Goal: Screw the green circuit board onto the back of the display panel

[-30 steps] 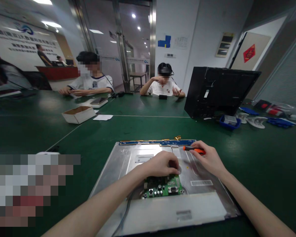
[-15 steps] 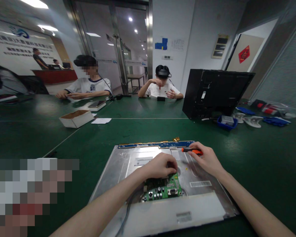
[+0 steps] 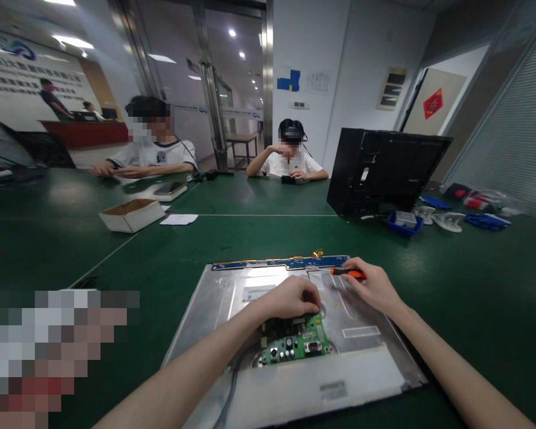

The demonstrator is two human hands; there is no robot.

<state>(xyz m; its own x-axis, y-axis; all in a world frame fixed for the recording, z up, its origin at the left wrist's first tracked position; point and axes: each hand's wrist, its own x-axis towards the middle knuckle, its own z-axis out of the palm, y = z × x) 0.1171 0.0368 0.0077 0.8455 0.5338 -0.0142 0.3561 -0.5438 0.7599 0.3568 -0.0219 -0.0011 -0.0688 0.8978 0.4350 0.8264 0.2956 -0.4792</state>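
In the head view a flat metal-backed display panel (image 3: 218, 316) lies before me, a narrow blue circuit board (image 3: 272, 264) along its far edge. My left hand (image 3: 297, 296) is closed, its fingers curled at the upper edge of a green circuit board (image 3: 295, 347); the fingertips are partly hidden. A screwdriver (image 3: 351, 273) with an orange and black handle is held in my right hand (image 3: 373, 283). Its shaft points left, the tip by a small connector (image 3: 312, 269) at the blue board. A pale strip runs from the connector towards my left hand.
A black monitor housing (image 3: 388, 173) stands at the back right. Beside it are a blue tray (image 3: 404, 223) with a metal part and white curved pieces (image 3: 447, 221). An open white box (image 3: 131, 215) sits at the left. Two people sit across the table (image 3: 232, 235).
The view has shifted slightly. Both my hands stay nearly in place, the screwdriver still at the connector. The person across the table has lowered one hand towards the tabletop.
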